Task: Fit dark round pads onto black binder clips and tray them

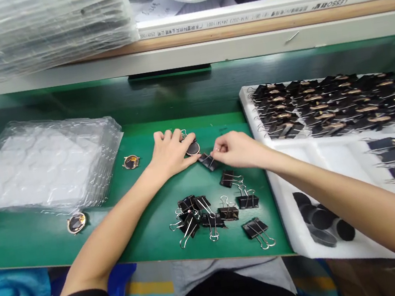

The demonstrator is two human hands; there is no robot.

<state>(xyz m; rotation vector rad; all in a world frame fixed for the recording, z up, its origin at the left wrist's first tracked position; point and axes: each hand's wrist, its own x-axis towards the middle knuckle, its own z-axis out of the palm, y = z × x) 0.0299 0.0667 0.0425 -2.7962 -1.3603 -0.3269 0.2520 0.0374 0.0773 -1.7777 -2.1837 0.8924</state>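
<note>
Between my hands lies a round watch case [193,147] with a dark disc on its face. My left hand [173,152] is curled around it, thumb below and fingers above, and a clip's wire handle shows by the fingertips. My right hand [233,149] pinches a black binder clip [209,161] close to the right side of the case. Several loose binder clips [212,220] lie nearer my body on the green table. Two more watch cases, one [131,162] left of my left hand and one [77,222] further left, rest on the table.
A white foam tray [285,199] at right holds rows of clipped watch parts [341,103] and loose black discs [323,219]. Stacked clear plastic trays [41,164] stand at left. More plastic trays [33,29] sit on the shelf [259,44] along the back.
</note>
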